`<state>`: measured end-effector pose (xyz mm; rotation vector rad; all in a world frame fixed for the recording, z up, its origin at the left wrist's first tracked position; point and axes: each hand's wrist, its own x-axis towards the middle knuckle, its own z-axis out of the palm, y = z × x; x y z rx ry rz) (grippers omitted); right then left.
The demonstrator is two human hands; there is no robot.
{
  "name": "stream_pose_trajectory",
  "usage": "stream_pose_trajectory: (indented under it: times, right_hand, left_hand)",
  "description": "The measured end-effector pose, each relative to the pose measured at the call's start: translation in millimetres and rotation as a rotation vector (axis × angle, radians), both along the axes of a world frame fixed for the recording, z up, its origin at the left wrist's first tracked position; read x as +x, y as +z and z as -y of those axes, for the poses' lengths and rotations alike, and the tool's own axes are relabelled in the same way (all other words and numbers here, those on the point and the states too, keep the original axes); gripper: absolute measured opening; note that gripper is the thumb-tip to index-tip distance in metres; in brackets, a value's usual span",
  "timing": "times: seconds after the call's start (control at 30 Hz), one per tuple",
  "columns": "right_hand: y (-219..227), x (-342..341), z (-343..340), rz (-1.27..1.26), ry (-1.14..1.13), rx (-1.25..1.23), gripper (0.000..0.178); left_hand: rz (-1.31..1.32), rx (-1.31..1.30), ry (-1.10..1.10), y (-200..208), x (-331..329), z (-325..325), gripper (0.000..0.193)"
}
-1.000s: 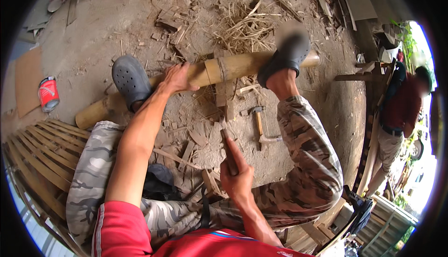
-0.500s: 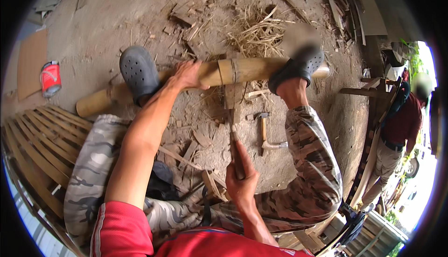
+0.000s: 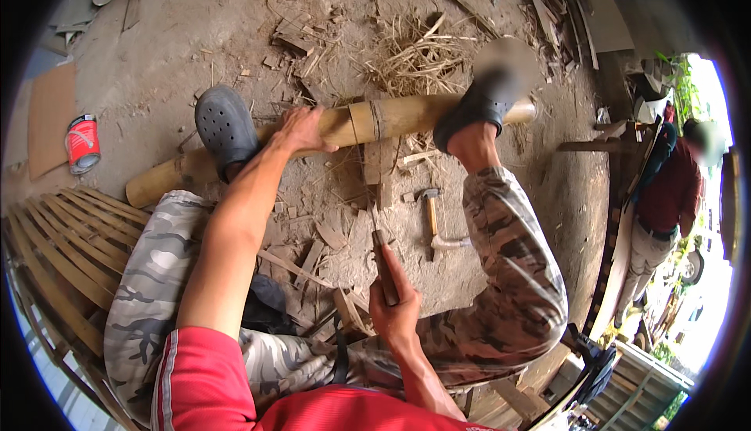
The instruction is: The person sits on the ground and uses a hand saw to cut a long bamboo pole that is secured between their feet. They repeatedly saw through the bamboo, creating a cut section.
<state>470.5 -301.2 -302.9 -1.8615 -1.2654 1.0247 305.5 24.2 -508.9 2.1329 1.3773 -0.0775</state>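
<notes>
A long bamboo pole (image 3: 415, 114) lies across the ground in front of me, under both my shoes. My left hand (image 3: 301, 129) grips the pole from above, just right of my left shoe (image 3: 225, 126). My right hand (image 3: 397, 310) is closed around the dark handle (image 3: 385, 273) of a saw, nearer to my body. Its thin blade (image 3: 373, 210) is seen almost edge-on and points toward the pole. A narrow dark cut line crosses the bamboo right of my left hand, beside a node. A wood block (image 3: 379, 167) sits under the pole there.
A hammer (image 3: 431, 213) and another hammer-like tool (image 3: 450, 242) lie right of the saw. Wood scraps and a heap of shavings (image 3: 418, 55) litter the dirt floor. Bamboo slats (image 3: 66, 235) and a red can (image 3: 83, 144) are at left. Another person (image 3: 671, 188) stands far right.
My right hand and the saw have drawn back slightly toward my body. My left hand stays on the pole. The whole view has shifted a little.
</notes>
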Motion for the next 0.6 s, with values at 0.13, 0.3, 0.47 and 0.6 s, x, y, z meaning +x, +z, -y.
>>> stream_pose_trajectory:
  times: [0.13,0.3,0.47,0.6]
  right_hand:
    - [-17,-13,-102,0.082,0.016,-0.135,0.058]
    - [-52,-11,-133,0.121,0.014,0.078,0.062]
    - [35,-12,-40,0.031,0.001,-0.093,0.063]
    - [33,-18,-65,0.12,0.037,0.016,0.063]
  left_hand:
    - [-0.067,-0.016,0.016,2,6,18,0.108]
    - [-0.01,-0.049,-0.042,14,-1,4,0.111]
    - [-0.095,0.0,-0.001,11,2,16,0.117]
    - [-0.011,-0.012,0.067,0,3,22,0.121]
